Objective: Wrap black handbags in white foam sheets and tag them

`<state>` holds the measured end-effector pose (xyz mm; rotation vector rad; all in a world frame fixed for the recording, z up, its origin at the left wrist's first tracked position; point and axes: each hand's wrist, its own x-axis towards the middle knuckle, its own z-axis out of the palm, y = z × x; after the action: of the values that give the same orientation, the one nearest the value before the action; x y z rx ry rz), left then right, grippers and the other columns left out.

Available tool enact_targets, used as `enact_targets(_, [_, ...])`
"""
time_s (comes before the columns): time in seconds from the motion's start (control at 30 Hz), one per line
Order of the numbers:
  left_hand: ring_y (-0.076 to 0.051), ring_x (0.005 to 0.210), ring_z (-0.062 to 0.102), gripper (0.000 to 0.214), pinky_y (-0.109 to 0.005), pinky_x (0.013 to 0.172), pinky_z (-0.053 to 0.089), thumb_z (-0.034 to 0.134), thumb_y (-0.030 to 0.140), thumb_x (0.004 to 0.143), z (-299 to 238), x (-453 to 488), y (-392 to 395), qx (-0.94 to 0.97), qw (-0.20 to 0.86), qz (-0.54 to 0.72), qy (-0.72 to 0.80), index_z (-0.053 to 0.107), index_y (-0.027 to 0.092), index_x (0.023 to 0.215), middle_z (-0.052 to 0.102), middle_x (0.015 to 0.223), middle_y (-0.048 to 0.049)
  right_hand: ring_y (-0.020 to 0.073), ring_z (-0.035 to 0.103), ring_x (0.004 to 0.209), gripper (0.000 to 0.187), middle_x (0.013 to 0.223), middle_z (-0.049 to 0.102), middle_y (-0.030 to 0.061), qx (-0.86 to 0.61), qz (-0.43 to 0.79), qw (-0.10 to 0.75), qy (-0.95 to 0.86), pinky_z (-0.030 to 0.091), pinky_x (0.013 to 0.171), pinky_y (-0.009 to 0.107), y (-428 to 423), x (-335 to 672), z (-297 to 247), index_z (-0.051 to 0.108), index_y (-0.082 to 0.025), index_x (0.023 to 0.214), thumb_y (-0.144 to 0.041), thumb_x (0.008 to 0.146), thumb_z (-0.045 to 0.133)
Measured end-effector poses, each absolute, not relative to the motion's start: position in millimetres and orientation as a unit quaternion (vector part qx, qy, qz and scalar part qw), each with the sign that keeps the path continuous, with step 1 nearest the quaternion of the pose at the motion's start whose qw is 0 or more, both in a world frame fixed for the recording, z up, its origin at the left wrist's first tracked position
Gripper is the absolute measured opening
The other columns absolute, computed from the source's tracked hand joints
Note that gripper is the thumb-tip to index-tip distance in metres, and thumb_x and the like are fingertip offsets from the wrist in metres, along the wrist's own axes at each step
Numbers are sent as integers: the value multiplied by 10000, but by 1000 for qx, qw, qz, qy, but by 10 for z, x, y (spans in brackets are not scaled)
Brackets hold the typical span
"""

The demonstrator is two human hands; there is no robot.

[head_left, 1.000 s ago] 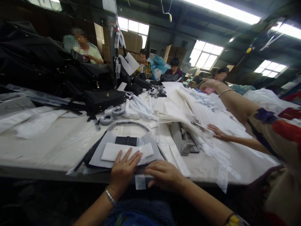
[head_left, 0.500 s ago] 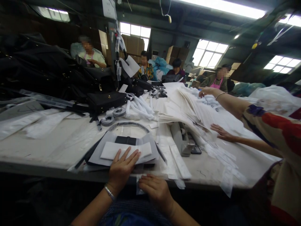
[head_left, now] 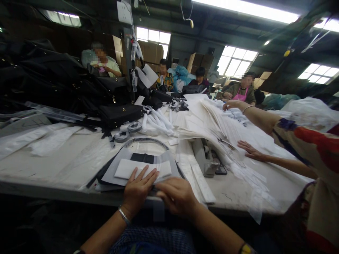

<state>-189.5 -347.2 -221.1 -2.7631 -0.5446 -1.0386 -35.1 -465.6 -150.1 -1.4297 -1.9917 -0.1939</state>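
Note:
My left hand (head_left: pixel 138 189) lies flat with fingers spread on a white paper pad (head_left: pixel 127 169) that covers a black bag (head_left: pixel 143 157) wrapped in grey sheet. My right hand (head_left: pixel 177 195) sits beside it at the table's near edge, fingers curled over the grey wrapping's front edge, pinching something I cannot make out. A curved black handle (head_left: pixel 145 140) arcs behind the bag.
A co-worker at the right reaches both arms (head_left: pixel 254 113) over a fanned stack of white paper sheets (head_left: pixel 212 120). Black bags (head_left: pixel 119 113), tape rolls (head_left: pixel 127 130) and white wrapped straps (head_left: pixel 159 121) lie further back. Several people sit beyond. A grey tool (head_left: pixel 206 162) stands near the middle.
My right hand dropped below the table edge with a small white slip, then rose back up to the wrapped bag's front edge. My left hand stayed flat on the pad.

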Motion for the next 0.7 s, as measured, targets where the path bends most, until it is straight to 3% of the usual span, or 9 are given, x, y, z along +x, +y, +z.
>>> enact_targets(0.07, [-258,1296,547,378,-513,1169,275,426,218,1023,-2220,-1892,-3457,-914,89,-357,-173,557,296,1368,645,1322,19,209,653,1097,344,1180,705,115,-614,-49,271,-740,514,970,336,-4215,-224,-1310,581,-162,1305,-301,1015,460])
enact_targets(0.13, [-253,1283,557,403,-505,1190,242,415,173,1015,-2226,-1890,-3436,-912,118,-357,-164,553,280,1378,626,1346,10,253,511,1321,434,1387,581,173,-672,-17,133,-728,416,1096,387,-3796,-122,-1285,501,-98,1390,-305,1008,492])
enact_targets(0.2, [-249,1282,558,410,-496,1216,192,397,172,1017,-2232,-1894,-3410,-911,150,-354,-152,550,265,1386,597,1381,6,277,563,1271,392,1306,637,193,-690,14,42,-723,431,1070,412,-3506,-50,-1387,568,-72,1309,-305,998,518])
enact_targets(0.3, [-243,1279,560,415,-493,1239,133,368,179,1023,-2253,-1907,-3379,-909,179,-352,-135,561,261,1381,575,1404,8,268,684,1080,306,1097,733,174,-691,39,-18,-722,488,978,412,-3363,5,-1579,645,-81,1180,-274,1008,482])
enact_targets(0.53, [-231,1284,553,424,-476,1258,77,340,175,1032,-2266,-1923,-3377,-910,180,-351,-130,554,268,1386,531,1439,47,299,711,1019,251,1036,753,158,-693,60,-136,-705,526,895,448,-3386,19,-1461,707,-137,1115,-219,952,535])
enact_targets(0.7, [-207,1280,559,406,-449,1250,111,317,234,1053,-2207,-1931,-3461,-909,112,-370,-156,590,307,1344,600,1371,55,346,696,1048,230,1050,738,215,-685,58,-187,-702,522,909,495,-3345,29,-1365,745,-86,1024,-108,885,562])
